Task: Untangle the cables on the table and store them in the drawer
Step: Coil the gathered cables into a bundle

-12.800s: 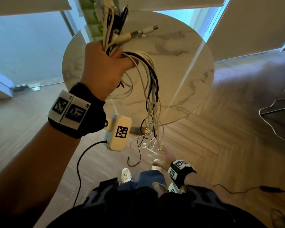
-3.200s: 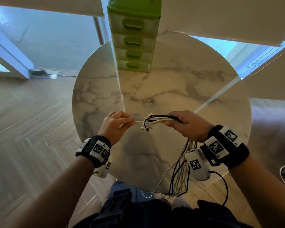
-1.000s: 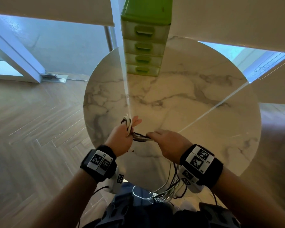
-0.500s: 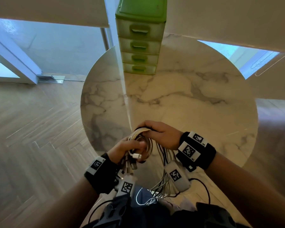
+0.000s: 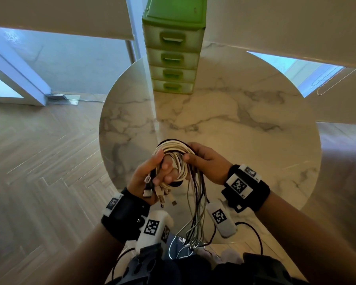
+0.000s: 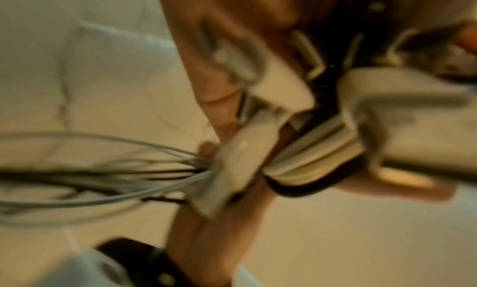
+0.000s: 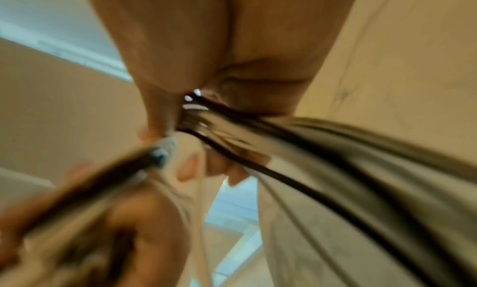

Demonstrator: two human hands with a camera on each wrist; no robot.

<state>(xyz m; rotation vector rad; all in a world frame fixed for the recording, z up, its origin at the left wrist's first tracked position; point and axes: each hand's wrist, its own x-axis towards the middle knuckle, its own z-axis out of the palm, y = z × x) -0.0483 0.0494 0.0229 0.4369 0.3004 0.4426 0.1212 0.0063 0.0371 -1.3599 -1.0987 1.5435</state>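
Above the near part of the round marble table (image 5: 255, 128), a coiled bundle of white and black cables (image 5: 174, 150) held between both hands. Left hand (image 5: 150, 177) palm-up, fingers curled round the loop, several USB plugs (image 5: 152, 192) sticking out below the palm. Right hand (image 5: 206, 161) pinching the coil's right side from above, loose cable tails (image 5: 195, 214) hanging down past the table edge. At the table's far side, a green four-drawer organizer (image 5: 173, 56), all drawers closed. Wrist views blurred.
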